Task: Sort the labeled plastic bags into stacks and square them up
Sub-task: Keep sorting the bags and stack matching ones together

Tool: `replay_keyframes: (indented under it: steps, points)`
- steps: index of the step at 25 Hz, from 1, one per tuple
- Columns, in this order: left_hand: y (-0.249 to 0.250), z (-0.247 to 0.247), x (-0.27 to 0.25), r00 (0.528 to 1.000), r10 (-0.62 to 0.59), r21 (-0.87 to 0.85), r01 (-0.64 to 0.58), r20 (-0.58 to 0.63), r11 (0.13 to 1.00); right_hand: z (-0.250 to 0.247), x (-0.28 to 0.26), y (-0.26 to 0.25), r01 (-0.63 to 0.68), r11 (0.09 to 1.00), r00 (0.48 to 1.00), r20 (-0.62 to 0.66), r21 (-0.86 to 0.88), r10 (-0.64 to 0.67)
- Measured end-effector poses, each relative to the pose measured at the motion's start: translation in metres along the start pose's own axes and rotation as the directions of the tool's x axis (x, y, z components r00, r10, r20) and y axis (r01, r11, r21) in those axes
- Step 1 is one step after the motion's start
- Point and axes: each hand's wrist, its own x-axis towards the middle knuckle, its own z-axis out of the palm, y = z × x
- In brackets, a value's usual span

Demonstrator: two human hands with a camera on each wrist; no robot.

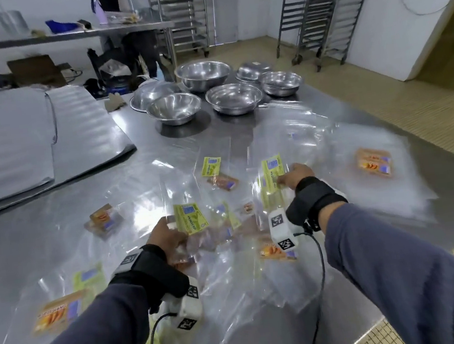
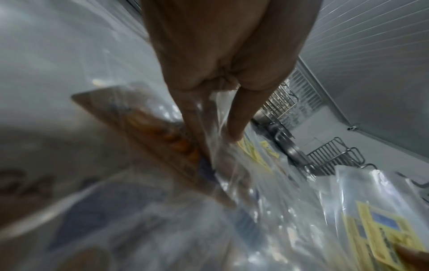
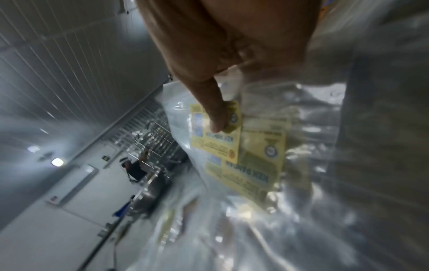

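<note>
- Head view: clear labeled bags lie scattered and overlapping on the steel table (image 1: 40,223), all nearer the person than the steel bowls (image 1: 173,108).
- Right hand (image 1: 295,176) pinches a small sheaf of yellow-label bags (image 1: 273,173), thumb (image 3: 214,111) on a label.
- Left hand (image 1: 168,236) pinches an orange-label bag (image 2: 162,135), nearer than the bowls.
- Judged featherlight, limp and slick; pinch at an edge or the label.

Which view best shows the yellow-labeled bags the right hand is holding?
The right wrist view: the right hand pinches the yellow-labeled bags, thumb on the top label, overlapping labels filling the frame. The head view shows the same bags smaller, with the hand's grip hidden. The left wrist view catches only a yellow label at its corner, blurred.
</note>
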Motion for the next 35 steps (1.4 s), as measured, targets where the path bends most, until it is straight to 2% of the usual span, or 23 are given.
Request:
replay_keyframes:
  steps: [4, 7, 11, 13, 16, 19, 21, 24, 28, 32, 35]
  points:
    - [-0.002, 0.000, 0.000, 0.999, -0.029, 0.024, 0.030, -0.028, 0.999, 0.035, 0.021, 0.018, -0.071, 0.989, 0.997, -0.021, -0.133, 0.068]
    - [-0.004, -0.001, 0.000, 0.997, -0.076, -0.054, 0.075, -0.021, 0.996, 0.052, 0.030, 0.023, -0.092, 0.966, 0.993, -0.094, -0.241, 0.071]
    - [-0.009, -0.002, 0.002, 0.989, -0.142, -0.195, 0.146, 0.034, 0.970, 0.056, 0.037, 0.025, -0.112, 0.933, 0.991, -0.102, -0.343, 0.082]
    - [-0.011, -0.002, 0.005, 0.988, -0.149, -0.206, 0.153, 0.036, 0.966, 0.053, 0.039, 0.023, -0.066, 0.949, 0.997, -0.061, -0.310, 0.050]
    - [-0.009, -0.002, 0.006, 0.993, -0.113, -0.160, 0.116, 0.024, 0.980, 0.042, 0.037, 0.017, -0.012, 0.987, 1.000, 0.000, -0.160, 0.012]
    - [-0.004, -0.003, 0.001, 0.999, -0.050, -0.112, 0.051, 0.014, 0.992, 0.024, 0.026, 0.007, 0.089, 0.996, 0.996, -0.024, -0.006, -0.089]
    - [-0.001, -0.009, -0.005, 0.999, 0.018, -0.146, -0.014, 0.029, 0.989, 0.014, 0.010, -0.008, 0.188, 0.981, 0.981, -0.045, 0.053, -0.186]
    - [0.000, -0.032, -0.020, 0.998, 0.066, -0.249, -0.065, -0.004, 0.966, 0.021, -0.004, -0.037, 0.301, 0.940, 0.954, -0.029, 0.161, -0.300]
    - [-0.011, -0.080, -0.049, 0.996, 0.073, -0.376, -0.083, -0.041, 0.923, 0.057, -0.033, -0.090, 0.390, 0.904, 0.914, 0.042, 0.175, -0.402]
    - [-0.050, -0.159, -0.077, 0.982, 0.040, -0.417, -0.115, -0.184, 0.902, 0.124, -0.088, -0.160, 0.522, 0.832, 0.821, 0.153, 0.189, -0.550]
    - [-0.080, -0.224, -0.102, 0.955, 0.023, -0.399, -0.146, -0.297, 0.905, 0.188, -0.142, -0.203, 0.564, 0.800, 0.756, 0.262, 0.205, -0.600]
